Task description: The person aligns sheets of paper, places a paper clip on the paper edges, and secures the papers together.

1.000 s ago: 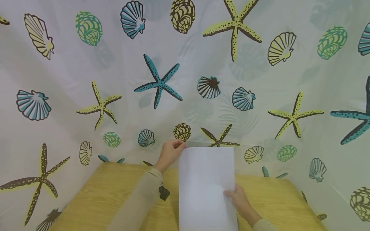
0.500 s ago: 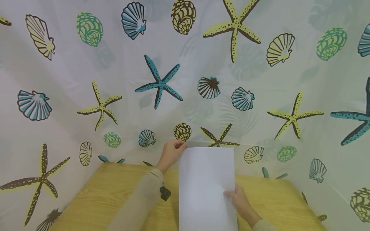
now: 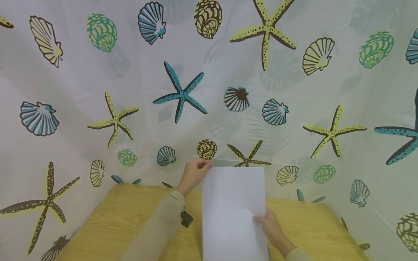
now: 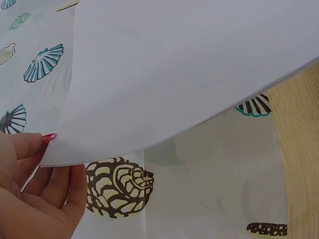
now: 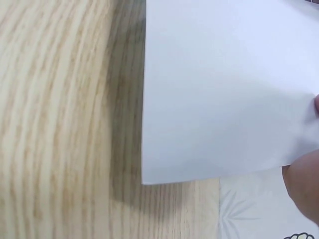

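Note:
White paper point(image 3: 233, 210), apparently a thin stack of sheets, stands raised over the wooden table in the head view. At its upper left corner my left hand point(image 3: 193, 175) pinches a small red paper clip point(image 4: 49, 137), best seen in the left wrist view. The clip sits at the edge of the paper; how far it has slid on cannot be told. Other left fingers curl beneath that corner. Midway up the right edge, my right hand point(image 3: 271, 227) grips the paper, thumb on the near face and fingers hidden behind. The right wrist view shows the paper's lower corner above the table.
The wooden table point(image 3: 114, 221) extends to both sides of the paper. A white curtain point(image 3: 130, 87) printed with shells and starfish encloses it at the back and sides. A small black device point(image 3: 186, 219) is strapped at the left wrist.

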Demonstrator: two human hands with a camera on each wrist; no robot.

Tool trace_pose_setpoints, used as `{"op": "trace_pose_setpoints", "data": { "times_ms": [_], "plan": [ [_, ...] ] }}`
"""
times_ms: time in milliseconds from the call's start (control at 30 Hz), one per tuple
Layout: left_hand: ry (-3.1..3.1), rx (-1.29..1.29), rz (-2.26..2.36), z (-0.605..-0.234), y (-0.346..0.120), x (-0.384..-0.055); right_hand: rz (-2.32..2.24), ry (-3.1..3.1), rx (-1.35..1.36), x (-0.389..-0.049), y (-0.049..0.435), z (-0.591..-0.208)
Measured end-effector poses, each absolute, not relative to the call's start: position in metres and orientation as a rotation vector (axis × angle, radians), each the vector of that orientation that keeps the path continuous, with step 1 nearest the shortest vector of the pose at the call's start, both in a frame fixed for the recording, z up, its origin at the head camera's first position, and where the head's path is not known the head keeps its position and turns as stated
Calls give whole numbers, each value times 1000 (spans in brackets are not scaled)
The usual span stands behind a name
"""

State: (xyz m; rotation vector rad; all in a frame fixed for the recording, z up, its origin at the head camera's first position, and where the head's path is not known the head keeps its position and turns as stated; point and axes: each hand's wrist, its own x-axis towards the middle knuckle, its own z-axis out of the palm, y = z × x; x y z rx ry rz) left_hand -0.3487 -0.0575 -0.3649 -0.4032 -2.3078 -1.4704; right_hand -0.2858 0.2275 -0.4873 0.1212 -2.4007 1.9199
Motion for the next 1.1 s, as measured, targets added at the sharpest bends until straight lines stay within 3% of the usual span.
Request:
{"op": "trace_pose_setpoints", "data": {
  "times_ms": [1100],
  "plan": [
    [-2401,-610,-1290,-372,-66,-350,1946,-2417,101,-286,228,-484]
  ]
}}
